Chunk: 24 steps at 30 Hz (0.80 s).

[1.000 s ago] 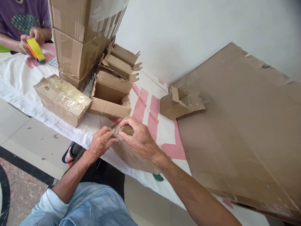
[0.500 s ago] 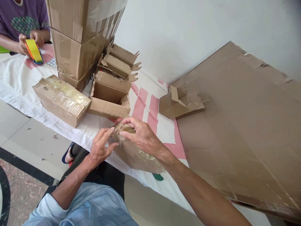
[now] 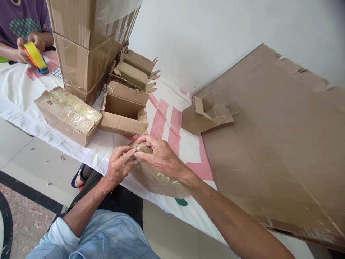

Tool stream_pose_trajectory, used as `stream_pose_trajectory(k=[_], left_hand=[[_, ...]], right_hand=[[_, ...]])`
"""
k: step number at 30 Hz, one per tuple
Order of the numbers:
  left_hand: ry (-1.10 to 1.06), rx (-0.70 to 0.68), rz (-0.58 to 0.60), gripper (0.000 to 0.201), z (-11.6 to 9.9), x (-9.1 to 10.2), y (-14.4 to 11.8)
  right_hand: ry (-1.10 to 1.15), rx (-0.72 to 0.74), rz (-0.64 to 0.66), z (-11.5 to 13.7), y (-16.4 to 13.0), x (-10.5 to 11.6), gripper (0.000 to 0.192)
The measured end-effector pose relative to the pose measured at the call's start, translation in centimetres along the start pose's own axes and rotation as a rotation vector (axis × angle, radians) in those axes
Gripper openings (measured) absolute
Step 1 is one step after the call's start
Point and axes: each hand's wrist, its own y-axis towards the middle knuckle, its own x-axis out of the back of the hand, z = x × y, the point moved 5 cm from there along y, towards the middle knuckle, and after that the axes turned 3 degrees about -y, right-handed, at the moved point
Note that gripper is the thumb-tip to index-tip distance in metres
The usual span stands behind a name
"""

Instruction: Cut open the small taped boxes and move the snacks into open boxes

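Note:
A taped cardboard box (image 3: 148, 180) stands at the table's front edge, partly hidden by my hands. Over its near top end, my right hand (image 3: 160, 154) curls its thumb and fingers around a tan, shiny roll of packing tape (image 3: 144, 148), mostly covered by the fingers. From the left, my left hand (image 3: 120, 163) brings its fingertips against the roll's edge, closed on the tape there; the tape end itself is too small to make out. The dark green tip of an object (image 3: 181, 202) pokes out beneath the box.
To the left lie a taped closed box (image 3: 68, 115) and an open box (image 3: 125, 111), with torn open boxes (image 3: 134, 68) behind. Tall stacked cartons (image 3: 75, 61) rise beside them. A small open box (image 3: 199, 117) touches a large cardboard sheet (image 3: 269, 144). Another person's hands (image 3: 29, 45) hold a yellow roll.
My left hand has moved right and slightly up, its fingertips now meeting the tape roll and my right fingers. My right hand stays nearly in place. The view has shifted a little.

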Motion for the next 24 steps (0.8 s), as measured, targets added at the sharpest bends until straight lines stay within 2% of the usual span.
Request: stream_pose_trajectory(k=[9, 15, 20, 24], left_hand=[[-0.111, 0.028, 0.031, 0.051, 0.6, -0.6, 0.0], [-0.268, 0.103, 0.089, 0.041, 1.6, -1.0, -0.1], [-0.314, 0.184, 0.199, 0.037, 1.7, -0.3, 0.8], [-0.303, 0.181, 0.262, 0.038, 0.9, 0.4, 1.5]], right_hand=[[-0.082, -0.009, 0.055, 0.6, -0.6, 0.5, 0.027], [-0.078, 0.016, 0.036, 0.5, -0.7, 0.0, 0.023], [-0.115, 0.070, 0.000, 0.8, -0.8, -0.4, 0.021], [-0.118, 0.075, -0.021, 0.6, -1.0, -0.4, 0.016]])
